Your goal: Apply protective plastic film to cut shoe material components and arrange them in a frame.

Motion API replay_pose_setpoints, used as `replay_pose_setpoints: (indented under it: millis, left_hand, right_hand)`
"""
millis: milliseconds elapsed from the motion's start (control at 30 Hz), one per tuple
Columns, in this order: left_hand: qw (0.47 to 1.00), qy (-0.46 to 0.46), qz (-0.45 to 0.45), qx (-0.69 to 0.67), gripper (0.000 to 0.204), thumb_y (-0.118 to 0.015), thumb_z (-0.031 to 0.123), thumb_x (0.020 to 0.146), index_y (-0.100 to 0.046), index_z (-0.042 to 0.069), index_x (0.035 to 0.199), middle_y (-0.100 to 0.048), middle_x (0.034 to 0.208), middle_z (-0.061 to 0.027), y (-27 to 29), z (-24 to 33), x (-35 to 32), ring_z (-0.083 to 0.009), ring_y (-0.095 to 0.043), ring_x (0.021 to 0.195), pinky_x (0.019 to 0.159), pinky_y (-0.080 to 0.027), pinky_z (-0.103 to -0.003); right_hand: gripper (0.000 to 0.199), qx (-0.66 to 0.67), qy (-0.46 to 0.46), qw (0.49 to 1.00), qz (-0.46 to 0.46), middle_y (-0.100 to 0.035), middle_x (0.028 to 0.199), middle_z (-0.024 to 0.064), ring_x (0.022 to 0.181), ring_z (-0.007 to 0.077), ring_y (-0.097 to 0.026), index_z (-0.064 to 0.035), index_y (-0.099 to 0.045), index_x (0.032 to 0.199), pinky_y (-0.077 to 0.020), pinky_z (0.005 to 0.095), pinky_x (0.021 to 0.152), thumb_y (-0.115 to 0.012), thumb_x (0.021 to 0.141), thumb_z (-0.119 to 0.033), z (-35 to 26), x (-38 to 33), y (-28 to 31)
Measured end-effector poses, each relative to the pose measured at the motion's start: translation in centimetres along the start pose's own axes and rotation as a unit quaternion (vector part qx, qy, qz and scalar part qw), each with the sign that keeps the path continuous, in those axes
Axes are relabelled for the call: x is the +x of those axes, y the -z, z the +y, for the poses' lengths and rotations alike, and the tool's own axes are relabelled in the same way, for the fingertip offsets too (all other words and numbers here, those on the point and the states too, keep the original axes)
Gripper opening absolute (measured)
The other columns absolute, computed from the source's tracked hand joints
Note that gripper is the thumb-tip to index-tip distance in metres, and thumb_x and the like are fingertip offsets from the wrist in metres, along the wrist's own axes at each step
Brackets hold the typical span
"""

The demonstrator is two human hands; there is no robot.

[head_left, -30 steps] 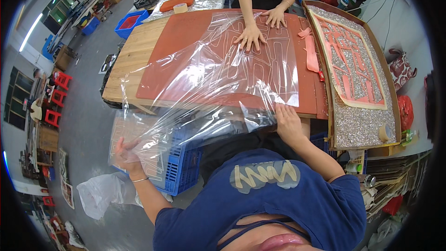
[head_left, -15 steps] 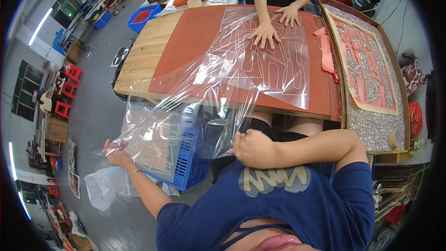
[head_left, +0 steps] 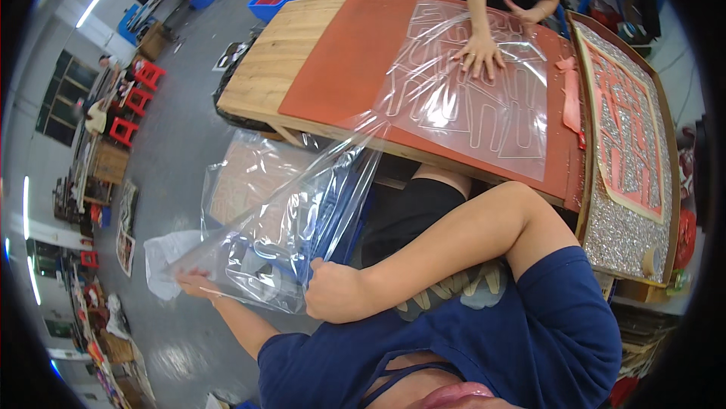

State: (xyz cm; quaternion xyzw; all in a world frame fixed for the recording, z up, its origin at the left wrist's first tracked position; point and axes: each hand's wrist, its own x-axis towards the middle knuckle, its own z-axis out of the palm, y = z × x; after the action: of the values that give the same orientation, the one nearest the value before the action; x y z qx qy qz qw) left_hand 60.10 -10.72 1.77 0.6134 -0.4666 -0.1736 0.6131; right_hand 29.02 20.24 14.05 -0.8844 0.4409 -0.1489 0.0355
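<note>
A sheet of clear plastic film (head_left: 261, 258) is stretched down off the near edge of the table. My left hand (head_left: 198, 283) is closed on its far-left edge, out beyond the table. Nearer my body, my right hand (head_left: 336, 292) makes a fist round another part of the film. The film's other end lies over a clear sheet with outlined cut-out shapes (head_left: 495, 125), which rests on a red-brown mat (head_left: 333, 53). Across the table, a co-worker presses one spread hand (head_left: 482, 55) on the sheets; the co-worker's other hand (head_left: 527, 14) is raised at the far edge.
Below the film stands a blue plastic crate (head_left: 348, 201) with a patterned sheet on top. Right of the table is a shallow tray (head_left: 628, 246) of silvery glitter with a pink cut-out panel. Bare wood (head_left: 265, 68) shows at the table's left. Red stools (head_left: 136, 102) stand far left.
My right hand has drawn the film left and toward me, and much of it has slid off the mat. The co-worker's right-side hand has lifted. The view has shifted.
</note>
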Motion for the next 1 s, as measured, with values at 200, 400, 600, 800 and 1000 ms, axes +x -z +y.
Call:
replay_pose_setpoints:
  millis: [200,400,600,800,1000]
  left_hand:
    - [0.933,-0.259,0.040,0.246,0.042,-0.037,0.034,0.102,-0.057,0.002,0.120,-0.059,0.086,-0.0101,17.2,-15.3,1.9,-0.0190,-0.056,0.058,0.049,-0.049,-0.034]
    - [0.973,0.171,0.080,0.130,0.038,-0.044,0.033,0.100,-0.059,0.005,0.120,-0.059,0.093,-0.0093,31.5,-18.0,2.6,-0.0172,-0.057,0.063,0.047,-0.047,-0.029]
    - [0.989,-0.026,-0.033,0.139,0.038,-0.049,0.036,0.100,-0.058,0.000,0.107,-0.053,0.086,-0.0063,21.9,-6.0,16.7,-0.0152,-0.051,0.071,0.055,-0.047,-0.028]
    - [0.890,-0.384,-0.073,0.235,0.044,-0.049,0.037,0.097,-0.061,-0.002,0.115,-0.063,0.112,-0.0194,-11.0,14.2,28.6,-0.0357,-0.059,0.103,0.092,-0.044,-0.040]
    - [0.764,-0.633,-0.039,0.113,0.027,-0.058,0.031,0.091,-0.073,0.008,0.095,-0.069,0.089,-0.0154,-45.8,33.2,19.5,-0.0341,-0.064,0.090,0.083,-0.048,-0.044]
  right_hand:
    - [0.010,0.010,0.055,0.998,0.019,-0.064,0.063,0.0028,0.056,0.0194,-0.062,-0.0141,-0.068,0.067,-0.0380,0.0349,0.073,-0.062,0.071,-0.021,-0.3,4.5,-3.5]
    - [0.030,0.245,-0.013,0.965,-0.087,-0.066,0.070,0.0147,0.068,0.0343,-0.065,-0.0043,-0.068,0.078,-0.0469,0.0447,0.074,-0.054,0.091,-0.028,2.4,8.5,-9.4]
    - [0.042,0.385,-0.116,0.914,-0.050,-0.066,0.073,0.0185,0.073,0.0387,-0.065,0.0005,-0.066,0.085,-0.0510,0.0463,0.070,-0.048,0.098,-0.034,8.7,9.5,-12.3]
    - [0.046,0.439,-0.280,0.847,0.104,-0.069,0.076,0.0166,0.073,0.0320,-0.067,0.0002,-0.068,0.084,-0.0520,0.0416,0.072,-0.047,0.098,-0.038,19.5,7.8,-8.9]
    - [0.059,0.581,-0.404,0.664,0.243,-0.067,0.071,0.0100,0.072,0.0194,-0.066,0.0040,-0.067,0.083,-0.0529,0.0359,0.070,-0.041,0.100,-0.047,28.2,3.8,-6.9]
